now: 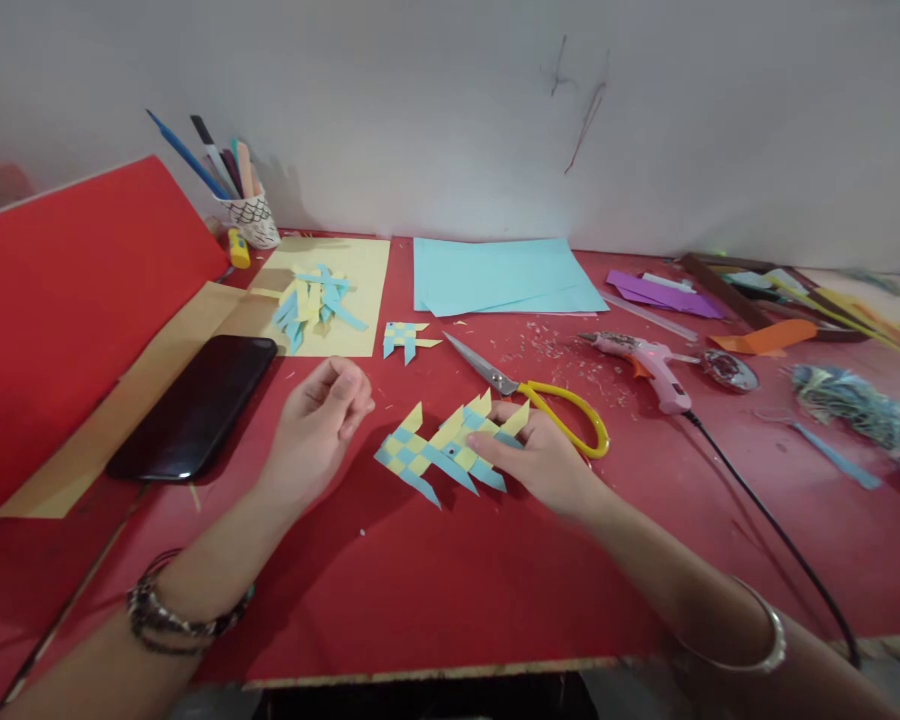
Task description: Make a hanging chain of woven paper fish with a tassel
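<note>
My right hand (551,460) pinches a woven paper fish (446,450) of yellow and light-blue strips, its thumb on top and the other fingers mostly hidden behind. A small dark eye dot shows on the paper. To the left of it, my left hand (326,405) is closed above the table, thumb against curled fingers; whatever may be between them is hidden. Just beyond the hands lies a smaller woven paper piece (401,338) in the same colours. Scissors (502,380) with yellow handles rest behind the right hand, partly covered by it.
Blue paper sheets (495,275) and a yellow sheet (367,290) bearing loose woven strips lie toward the wall. A phone (195,410) is at left, near a pen cup (253,220). At right are a corded pink glue gun (649,365) and a yarn bundle (851,405).
</note>
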A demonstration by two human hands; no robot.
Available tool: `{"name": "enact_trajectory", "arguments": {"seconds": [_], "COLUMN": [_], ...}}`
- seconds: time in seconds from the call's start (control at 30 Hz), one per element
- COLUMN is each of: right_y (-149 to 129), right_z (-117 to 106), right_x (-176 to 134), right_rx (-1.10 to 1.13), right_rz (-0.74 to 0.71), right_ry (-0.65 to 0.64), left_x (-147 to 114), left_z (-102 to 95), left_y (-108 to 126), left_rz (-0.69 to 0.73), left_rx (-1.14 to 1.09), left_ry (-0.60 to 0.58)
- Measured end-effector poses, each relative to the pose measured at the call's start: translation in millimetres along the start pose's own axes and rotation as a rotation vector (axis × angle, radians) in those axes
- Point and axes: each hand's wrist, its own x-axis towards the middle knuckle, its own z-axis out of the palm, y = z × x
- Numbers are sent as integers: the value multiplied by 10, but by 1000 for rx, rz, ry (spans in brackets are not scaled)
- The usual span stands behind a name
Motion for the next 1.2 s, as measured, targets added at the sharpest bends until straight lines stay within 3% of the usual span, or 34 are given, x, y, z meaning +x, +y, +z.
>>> {"name": "enact_trajectory", "arguments": {"seconds": [0.27, 0.5, 0.57, 0.63, 0.87, 0.93, 1.1, 1.2], "right_y": [0, -6, -8, -15, -31, -24, -1, 0], "right_z": [5, 6, 8, 13, 64, 80, 105, 124], "right_x": [5, 8, 8, 9, 8, 7, 1, -17], "right_rx": [-4, 51, 88, 136, 214, 205, 193, 168], "right_rz": [-5, -17, -27, -47, -158, -153, -175, -207], "right_ry": [22, 27, 42, 72, 179, 198, 269, 320], "left_x": [1, 54, 70, 66, -81, -106, -104, -119], "left_z": [9, 6, 7, 15, 107, 132, 146, 162], "left_y": [29, -17, -45, -70, -76, -81, -133, -130], "left_rz": [-25, -172, -182, -198, -357, -363, -365, -320], "left_rx": [-114, -138, -160, -157, 29, 64, 8, 72], "left_ry": [2, 201, 212, 146, -273, -284, -132, -212]}}
